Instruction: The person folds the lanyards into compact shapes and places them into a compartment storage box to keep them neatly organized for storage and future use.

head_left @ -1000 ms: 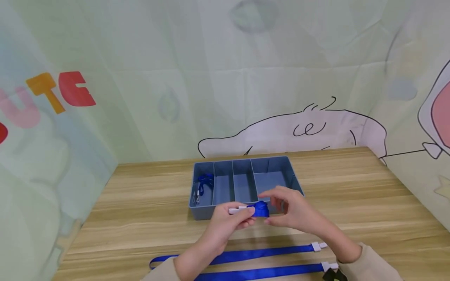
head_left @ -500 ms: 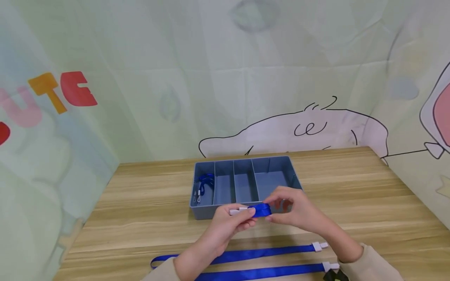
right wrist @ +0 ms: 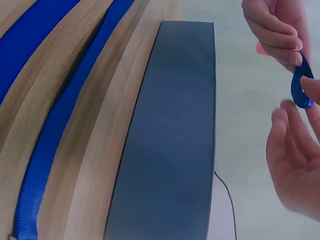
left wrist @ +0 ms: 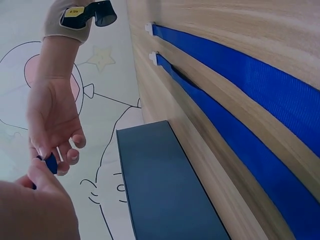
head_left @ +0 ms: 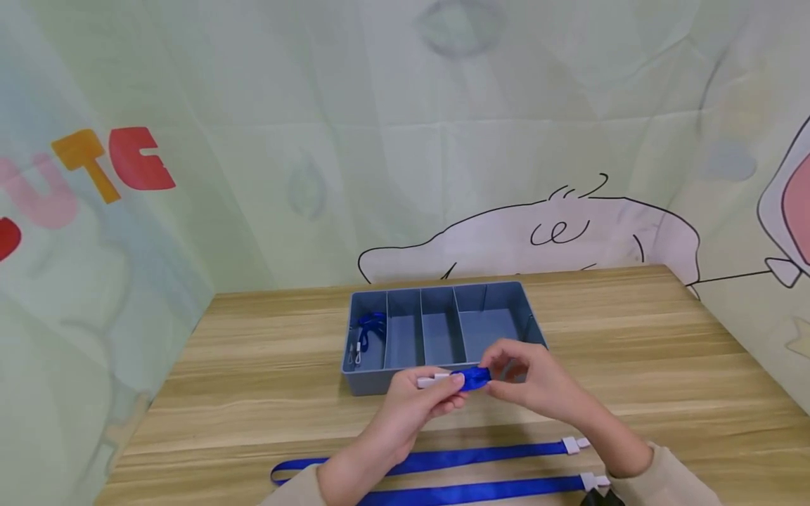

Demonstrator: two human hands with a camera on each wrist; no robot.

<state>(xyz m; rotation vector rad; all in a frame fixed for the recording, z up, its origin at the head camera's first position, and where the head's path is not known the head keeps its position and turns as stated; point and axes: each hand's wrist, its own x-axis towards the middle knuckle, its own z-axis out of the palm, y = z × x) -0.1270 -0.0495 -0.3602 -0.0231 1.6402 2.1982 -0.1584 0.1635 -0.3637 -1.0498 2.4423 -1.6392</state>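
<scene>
Above the front edge of the divided box, my left hand pinches a folded blue lanyard, thumb on top. The lanyard's white plastic clip pokes out to the left of the thumb. My right hand holds the folded strap's right end between thumb and index finger. In the right wrist view the blue strap appears as a narrow bent loop between both hands. Only a small dark blue piece of it shows in the left wrist view, where fingers hide the rest.
The grey-blue box has several compartments; its leftmost holds a bundled blue lanyard with a metal hook. Two flat blue strap lengths with white clips lie across the wooden table near me. A printed cloth hangs behind.
My right fingertips have closed from beside the folded strap onto its right end. Both hands have shifted slightly right, and the folded bundle looks narrower.
</scene>
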